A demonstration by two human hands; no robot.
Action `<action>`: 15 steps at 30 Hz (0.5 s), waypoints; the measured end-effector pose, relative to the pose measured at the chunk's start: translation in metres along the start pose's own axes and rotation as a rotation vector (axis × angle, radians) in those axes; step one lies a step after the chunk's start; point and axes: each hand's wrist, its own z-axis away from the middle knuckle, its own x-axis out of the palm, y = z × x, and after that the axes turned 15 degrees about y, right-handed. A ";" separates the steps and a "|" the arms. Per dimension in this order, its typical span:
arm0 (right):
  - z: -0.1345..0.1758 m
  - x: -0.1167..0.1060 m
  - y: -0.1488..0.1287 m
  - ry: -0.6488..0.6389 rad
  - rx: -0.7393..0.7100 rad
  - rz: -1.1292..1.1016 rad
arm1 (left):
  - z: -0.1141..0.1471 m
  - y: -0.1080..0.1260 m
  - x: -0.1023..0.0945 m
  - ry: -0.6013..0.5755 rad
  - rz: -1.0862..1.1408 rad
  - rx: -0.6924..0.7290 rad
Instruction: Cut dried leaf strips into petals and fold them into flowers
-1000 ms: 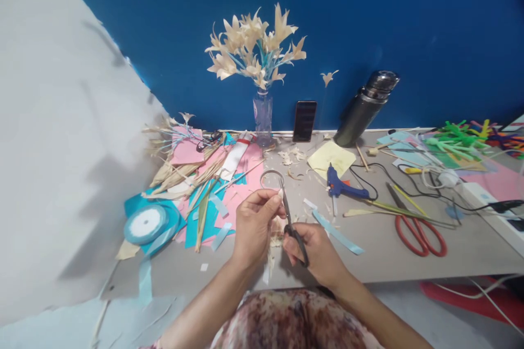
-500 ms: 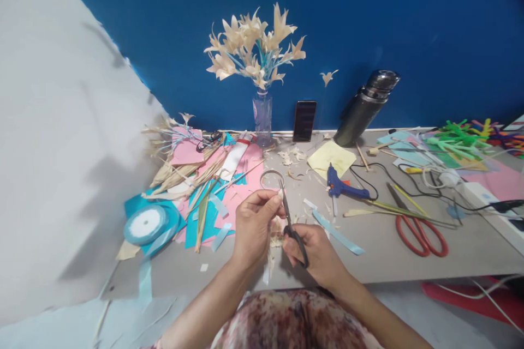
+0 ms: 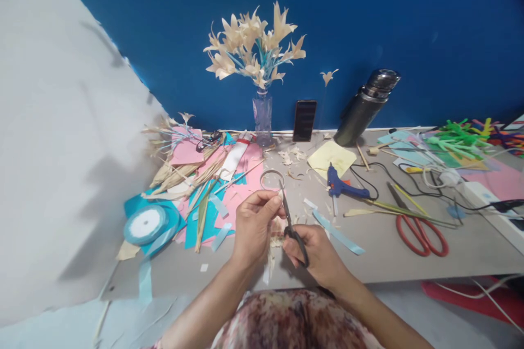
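L hand (image 3: pixel 254 226) over table (image 3: pixel 368 264), near front edge; thumb + fingers pinched on small pale piece (image 3: pixel 281 194), mostly hidden by fingertips, material n/c. R hand (image 3: pixel 317 248) closed round handles of dark-handled scissors (image 3: pixel 288 215), blades pointing up & away from wearer, running just beside L fingertips & the piece; can't tell if blades are parted. Thin ring-shaped item (image 3: pixel 262 176) just beyond blade tips, ID unclear. Pale scraps (image 3: pixel 277 241) btwn wrists. To R of R hand: lt-blue ribbon strip (image 3: pixel 339 233) lying diag.; blue hot-glue gun (image 3: pixel 347 190) w/ nozzle end by yellow paper square (image 3: pixel 327 157); red-handled scissors (image 3: pixel 421 234) flat, well apart from hands, near white power strip (image 3: pixel 489 207). Far R: green pipe cleaners (image 3: pixel 456 144) in a heap. To L: pink paper (image 3: pixel 233 204) & teal sheets under dried husk strips (image 3: pixel 167 172); ribbon spool (image 3: pixel 145 223) on its side face, tail hanging over table edge. Back, along blue wall (image 3: pixel 164 22): clear bottle (image 3: pixel 262 114) upright, holding cream lily-shaped flowers (image 3: pixel 233 35) w/ blue stems; smartphone (image 3: pixel 304 121) propped upright; single flower (image 3: pixel 328 77) on thin stem; dark thermos (image 3: pixel 360 112), appears tilted R in this wide view.
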 end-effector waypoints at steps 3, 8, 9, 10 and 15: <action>0.000 -0.001 0.001 -0.003 0.020 -0.008 | 0.000 0.002 -0.001 -0.005 0.012 -0.014; 0.002 -0.001 -0.002 -0.034 0.013 -0.064 | -0.001 0.004 0.000 -0.011 0.024 -0.016; 0.003 -0.001 -0.002 -0.038 0.005 -0.072 | -0.001 0.004 0.000 -0.012 0.027 -0.017; 0.003 -0.001 -0.002 -0.040 0.002 -0.077 | -0.001 0.004 0.001 -0.014 0.032 -0.019; 0.002 -0.003 0.004 -0.027 0.016 -0.073 | -0.002 0.003 -0.001 -0.019 0.024 -0.023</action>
